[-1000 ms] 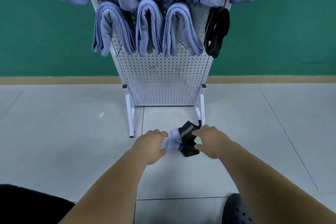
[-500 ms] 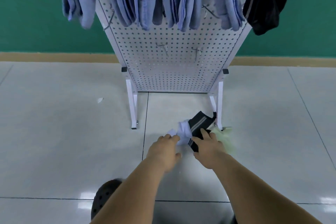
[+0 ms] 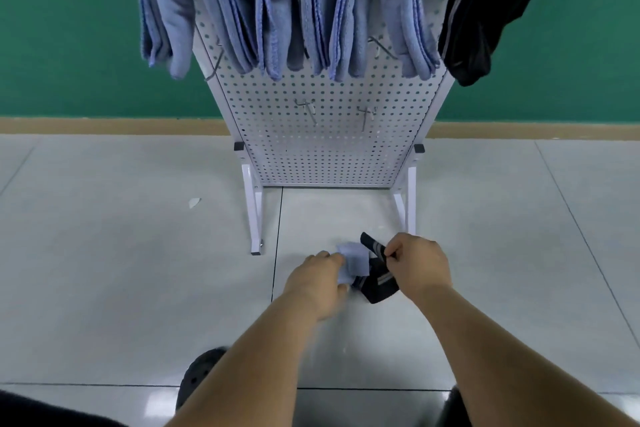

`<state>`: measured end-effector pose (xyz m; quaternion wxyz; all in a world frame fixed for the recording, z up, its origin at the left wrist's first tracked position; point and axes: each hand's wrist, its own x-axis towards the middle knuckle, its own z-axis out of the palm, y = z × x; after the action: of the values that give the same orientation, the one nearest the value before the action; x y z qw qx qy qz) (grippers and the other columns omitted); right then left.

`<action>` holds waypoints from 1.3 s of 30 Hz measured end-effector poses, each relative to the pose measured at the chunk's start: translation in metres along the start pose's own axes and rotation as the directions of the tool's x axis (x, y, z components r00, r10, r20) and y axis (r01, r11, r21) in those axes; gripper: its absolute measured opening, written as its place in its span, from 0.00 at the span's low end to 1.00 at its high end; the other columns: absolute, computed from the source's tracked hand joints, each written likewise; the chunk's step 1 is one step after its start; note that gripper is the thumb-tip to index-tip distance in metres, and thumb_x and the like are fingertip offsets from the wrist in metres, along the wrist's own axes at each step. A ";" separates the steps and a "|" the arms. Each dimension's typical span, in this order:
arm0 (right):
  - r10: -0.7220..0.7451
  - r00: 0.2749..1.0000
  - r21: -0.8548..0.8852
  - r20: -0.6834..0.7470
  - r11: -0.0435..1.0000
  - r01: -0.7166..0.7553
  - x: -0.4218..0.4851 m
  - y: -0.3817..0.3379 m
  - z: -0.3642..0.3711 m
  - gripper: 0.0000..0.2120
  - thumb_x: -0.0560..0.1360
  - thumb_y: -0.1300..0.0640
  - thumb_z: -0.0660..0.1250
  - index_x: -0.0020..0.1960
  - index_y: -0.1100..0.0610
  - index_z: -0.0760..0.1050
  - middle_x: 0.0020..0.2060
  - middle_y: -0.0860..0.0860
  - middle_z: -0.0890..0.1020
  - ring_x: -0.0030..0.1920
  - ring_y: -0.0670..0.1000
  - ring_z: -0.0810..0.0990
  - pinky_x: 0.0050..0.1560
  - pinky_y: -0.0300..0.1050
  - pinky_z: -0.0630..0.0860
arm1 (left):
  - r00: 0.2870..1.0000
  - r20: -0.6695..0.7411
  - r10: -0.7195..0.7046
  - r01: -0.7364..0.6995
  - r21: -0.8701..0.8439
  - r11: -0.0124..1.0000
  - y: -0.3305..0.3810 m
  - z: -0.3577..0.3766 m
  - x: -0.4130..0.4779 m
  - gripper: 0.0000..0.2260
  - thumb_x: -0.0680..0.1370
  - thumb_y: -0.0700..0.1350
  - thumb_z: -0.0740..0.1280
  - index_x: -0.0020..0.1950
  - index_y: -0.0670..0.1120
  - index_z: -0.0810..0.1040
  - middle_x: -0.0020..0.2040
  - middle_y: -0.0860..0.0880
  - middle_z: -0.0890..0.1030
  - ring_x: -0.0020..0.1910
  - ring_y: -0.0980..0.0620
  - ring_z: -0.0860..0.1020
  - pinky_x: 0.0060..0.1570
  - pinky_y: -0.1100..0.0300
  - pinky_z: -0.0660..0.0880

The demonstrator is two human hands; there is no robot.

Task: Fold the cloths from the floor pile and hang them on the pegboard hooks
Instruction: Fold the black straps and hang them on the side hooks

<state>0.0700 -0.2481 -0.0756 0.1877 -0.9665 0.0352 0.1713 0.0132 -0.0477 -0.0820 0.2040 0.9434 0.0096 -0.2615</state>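
Broadly, tiled floor [image 3: 104, 270] fills the near view, with the white pegboard [image 3: 329, 156] standing at the far middle. Folded blue cloths [image 3: 214, 10] hang across its top, with a black cloth [image 3: 485, 10] at the far right. Near its feet, the left hand [image 3: 311, 284] grips a pale cloth [image 3: 355, 260] in curled fingers. The right hand [image 3: 419, 265] pinches a striped cloth [image 3: 379, 286] just beside it, down by the floor.

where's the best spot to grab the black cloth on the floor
Probably the raised striped end of the black cloth, pinched from above on the right: it sticks up clear of the floor, while the pale cloth overlaps its left side.
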 end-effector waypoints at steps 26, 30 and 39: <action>-0.398 0.876 0.304 -0.271 0.829 0.470 -0.128 -0.108 -0.243 0.11 0.76 0.57 0.75 0.50 0.49 0.73 0.49 0.44 0.81 0.39 0.54 0.83 0.42 0.49 0.77 | 0.861 -0.441 0.253 -0.408 -0.302 0.861 0.079 -0.250 -0.150 0.08 0.83 0.49 0.69 0.48 0.50 0.73 0.36 0.52 0.75 0.33 0.55 0.71 0.37 0.63 0.70; -0.433 0.883 0.103 -0.183 0.884 0.455 -0.127 -0.119 -0.222 0.14 0.73 0.46 0.78 0.44 0.50 0.74 0.39 0.47 0.82 0.38 0.49 0.80 0.40 0.48 0.76 | 0.872 -0.478 0.102 -0.346 -0.456 0.820 0.063 -0.248 -0.149 0.10 0.85 0.49 0.67 0.47 0.48 0.71 0.31 0.51 0.69 0.29 0.52 0.66 0.33 0.57 0.65; -0.560 0.824 -0.058 0.090 0.823 0.566 -0.117 -0.118 -0.166 0.25 0.67 0.40 0.81 0.57 0.44 0.75 0.47 0.40 0.81 0.49 0.45 0.80 0.53 0.47 0.80 | 0.921 -0.311 -0.233 -0.194 -0.888 0.417 0.054 -0.230 -0.117 0.08 0.84 0.45 0.68 0.48 0.44 0.74 0.45 0.39 0.83 0.44 0.41 0.82 0.53 0.38 0.84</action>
<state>0.0282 -0.1999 0.1505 0.1912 -0.9342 -0.2651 0.1430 0.0313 0.0026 0.1763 0.6713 0.7132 0.2005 -0.0246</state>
